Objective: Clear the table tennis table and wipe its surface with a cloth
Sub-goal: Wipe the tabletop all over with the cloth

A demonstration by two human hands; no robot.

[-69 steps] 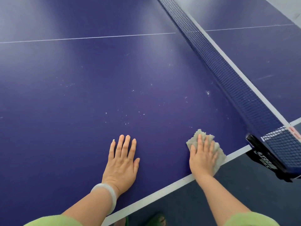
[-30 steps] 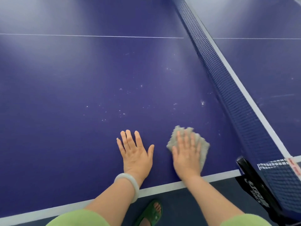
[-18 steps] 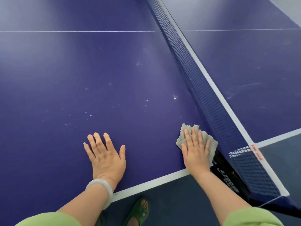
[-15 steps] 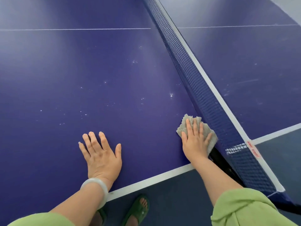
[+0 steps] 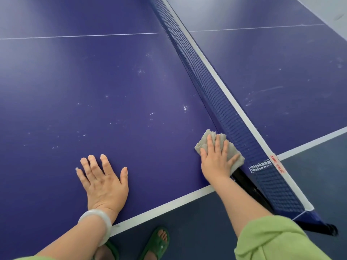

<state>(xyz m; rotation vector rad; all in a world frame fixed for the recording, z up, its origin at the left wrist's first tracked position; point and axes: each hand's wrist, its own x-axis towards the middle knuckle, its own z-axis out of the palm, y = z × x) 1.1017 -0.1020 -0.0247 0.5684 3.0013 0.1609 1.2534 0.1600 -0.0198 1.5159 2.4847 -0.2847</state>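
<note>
The blue table tennis table [image 5: 93, 91] fills the view, with small white specks scattered over its near half. A grey cloth [image 5: 204, 139] lies flat on the table right against the foot of the net [image 5: 216, 91]. My right hand [image 5: 216, 158] presses on the cloth with straight, spread fingers. My left hand [image 5: 103, 179] rests flat on the bare table near the white side line [image 5: 159, 207], fingers spread, a pale bangle on its wrist.
The net post and black clamp [image 5: 251, 190] stick out past the table edge just right of my right forearm. Faint smears mark the far half [image 5: 281, 81] beyond the net. Below the edge are a dark floor and my green sandals [image 5: 155, 243].
My right hand has slid the cloth to the right, from beside my left hand up to the foot of the net, and a little forward along it. My left hand stays flat on the table.
</note>
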